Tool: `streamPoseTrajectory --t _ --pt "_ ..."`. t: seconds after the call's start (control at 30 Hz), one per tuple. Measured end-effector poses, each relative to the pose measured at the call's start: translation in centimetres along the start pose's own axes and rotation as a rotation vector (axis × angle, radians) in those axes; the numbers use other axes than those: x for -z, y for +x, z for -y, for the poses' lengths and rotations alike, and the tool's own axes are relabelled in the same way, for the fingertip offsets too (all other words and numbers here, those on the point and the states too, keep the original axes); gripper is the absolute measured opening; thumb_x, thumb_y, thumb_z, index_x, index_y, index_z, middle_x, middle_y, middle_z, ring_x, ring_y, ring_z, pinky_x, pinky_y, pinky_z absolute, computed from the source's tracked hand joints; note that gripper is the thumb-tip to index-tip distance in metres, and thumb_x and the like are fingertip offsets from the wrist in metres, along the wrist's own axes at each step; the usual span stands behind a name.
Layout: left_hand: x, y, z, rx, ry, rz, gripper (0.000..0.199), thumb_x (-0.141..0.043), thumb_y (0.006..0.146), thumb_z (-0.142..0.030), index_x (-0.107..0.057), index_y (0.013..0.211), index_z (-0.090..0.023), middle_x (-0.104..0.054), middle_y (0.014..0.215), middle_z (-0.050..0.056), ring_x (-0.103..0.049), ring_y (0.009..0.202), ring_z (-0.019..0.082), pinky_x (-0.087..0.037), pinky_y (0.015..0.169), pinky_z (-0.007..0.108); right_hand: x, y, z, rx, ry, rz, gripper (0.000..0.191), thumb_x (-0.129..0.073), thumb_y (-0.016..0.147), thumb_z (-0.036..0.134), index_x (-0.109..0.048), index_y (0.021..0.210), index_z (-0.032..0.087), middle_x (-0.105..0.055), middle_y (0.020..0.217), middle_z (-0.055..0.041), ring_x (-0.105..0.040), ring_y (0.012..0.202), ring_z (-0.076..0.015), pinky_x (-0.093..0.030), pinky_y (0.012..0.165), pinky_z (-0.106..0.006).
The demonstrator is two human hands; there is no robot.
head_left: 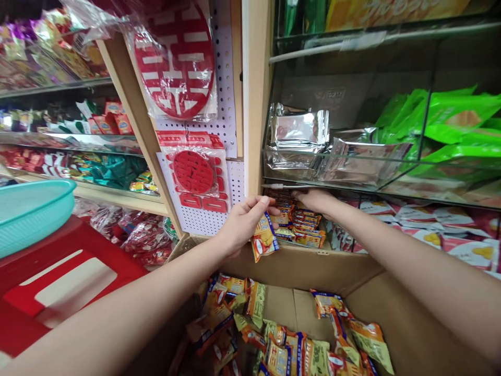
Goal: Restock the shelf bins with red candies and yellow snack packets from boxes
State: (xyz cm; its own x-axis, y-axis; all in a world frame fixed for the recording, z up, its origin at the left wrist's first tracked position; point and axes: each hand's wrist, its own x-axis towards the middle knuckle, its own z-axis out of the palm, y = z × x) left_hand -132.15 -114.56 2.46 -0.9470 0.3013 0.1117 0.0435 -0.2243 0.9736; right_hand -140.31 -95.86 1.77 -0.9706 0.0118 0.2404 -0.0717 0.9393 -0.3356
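- Down at the shelf [313, 249], left hand [240, 222] is pinching a snack packet [264, 237].
- Right hand [315, 199] is reaching into the stacked packets [303, 227]; can't tell its grip.
- Cardboard box [391, 324] is sitting below.

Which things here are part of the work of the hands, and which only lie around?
In use: left hand, snack packet, right hand, shelf stack of packets, carton of packets.
Lying about: teal basket, silver bags, green bags, red stool.

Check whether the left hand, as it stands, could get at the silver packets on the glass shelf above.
Probably yes. The left hand holds a snack packet just below the silver packets, and nothing blocks the way up, though it would have to clear the shelf's glass front.
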Motion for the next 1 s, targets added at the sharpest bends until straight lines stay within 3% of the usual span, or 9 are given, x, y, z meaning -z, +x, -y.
streamPoseTrajectory --t 0.13,0.23,0.33,0.43,0.57,0.67,0.77,0.87,1.0 --pt "-0.6 -0.1 0.1 -0.102 -0.153 -0.137 0.023 -0.052 0.075 -0.034 -0.049 0.088 -0.016 -0.059 0.075 0.003 -0.059 0.057 0.013 -0.047 0.049 0.024 2.1 -6.6 2.5 0.204 0.285 0.004 0.034 -0.035 0.082 0.041 -0.059 0.084 0.017 -0.063 0.081 -0.0068 -0.057 0.077 -0.0189 -0.042 0.067 -0.03" --pt "-1.3 -0.4 0.1 -0.157 -0.246 -0.183 0.024 -0.05 0.075 -0.037 -0.048 0.087 -0.016 -0.057 0.074 0.002 -0.059 0.061 0.013 -0.048 0.053 0.025 1.9 -10.6 4.0 0.2 0.764 0.225 0.039 -0.047 0.076 0.044 -0.047 0.105 0.017 -0.062 0.085 -0.0063 -0.057 0.07 -0.0156 -0.046 0.057 -0.027" --pt "-1.8 -0.9 0.1 -0.189 -0.264 -0.147 0.024 -0.049 0.076 -0.039 -0.047 0.086 -0.017 -0.057 0.074 0.001 -0.059 0.068 0.013 -0.049 0.06 0.027 1.3 -12.2 4.7 0.144 1.127 0.389 0.053 -0.062 0.066 0.034 -0.037 0.11 0.017 -0.061 0.083 -0.0048 -0.057 0.068 -0.0137 -0.049 0.055 -0.026" --pt "-1.8 -1.5 0.0 -0.136 -0.215 -0.088 0.024 -0.057 0.072 -0.029 -0.046 0.091 -0.019 -0.058 0.081 0.0 -0.058 0.072 0.011 -0.047 0.065 0.025 1.1 -12.0 4.5 0.075 1.289 0.362 0.047 -0.067 0.06 0.026 -0.042 0.099 0.017 -0.061 0.078 -0.0018 -0.057 0.063 -0.0112 -0.049 0.056 -0.026" --pt "-1.7 -1.8 -0.1 -0.001 -0.196 0.099 0.019 -0.056 0.073 -0.025 -0.047 0.088 -0.016 -0.059 0.083 0.002 -0.057 0.075 0.011 -0.047 0.071 0.027 1.5 -11.3 3.5 0.042 1.358 0.323 0.037 -0.069 0.058 0.026 -0.045 0.086 0.018 -0.06 0.078 -0.0001 -0.057 0.058 -0.0096 -0.05 0.06 -0.028" --pt "-1.8 -1.9 -0.2 0.013 -0.11 0.092 0.019 -0.053 0.075 -0.029 -0.044 0.086 -0.016 -0.057 0.078 0.001 -0.057 0.067 0.01 -0.049 0.064 0.028 2.0 -11.1 2.9 0.084 1.206 0.342 0.031 -0.067 0.061 0.03 -0.048 0.082 0.017 -0.06 0.078 -0.0015 -0.057 0.062 -0.0108 -0.049 0.06 -0.028" --pt "-1.8 -1.9 -0.4 -0.053 0.099 0.069 0.025 -0.053 0.075 -0.033 -0.04 0.09 -0.018 -0.053 0.085 0.0 -0.054 0.067 0.009 -0.049 0.052 0.023 2.5 -10.9 2.5 0.159 1.059 0.157 0.033 -0.063 0.064 0.034 -0.051 0.09 0.016 -0.059 0.087 -0.0057 -0.056 0.076 -0.0136 -0.047 0.067 -0.028" --pt "-2.0 -2.1 -0.3 -0.107 0.38 0.22 0.026 -0.051 0.075 -0.035 -0.041 0.091 -0.017 -0.049 0.082 0.0 -0.049 0.063 0.008 -0.043 0.043 0.016 2.9 -10.6 2.1 0.282 1.055 -0.015 0.051 -0.064 0.063 0.035 -0.045 0.108 0.02 -0.056 0.097 -0.0064 -0.054 0.087 -0.0152 -0.046 0.072 -0.028" --pt "-2.2 -2.5 0.4 -0.073 0.396 0.319 0.028 -0.054 0.074 -0.024 -0.04 0.097 -0.015 -0.053 0.077 -0.001 -0.051 0.068 0.007 -0.044 0.062 0.019 2.9 -10.4 1.6 0.312 1.025 0.033 0.03 -0.062 0.065 0.037 -0.059 0.089 0.018 -0.061 0.081 -0.0032 -0.056 0.071 -0.013 -0.045 0.064 -0.026"
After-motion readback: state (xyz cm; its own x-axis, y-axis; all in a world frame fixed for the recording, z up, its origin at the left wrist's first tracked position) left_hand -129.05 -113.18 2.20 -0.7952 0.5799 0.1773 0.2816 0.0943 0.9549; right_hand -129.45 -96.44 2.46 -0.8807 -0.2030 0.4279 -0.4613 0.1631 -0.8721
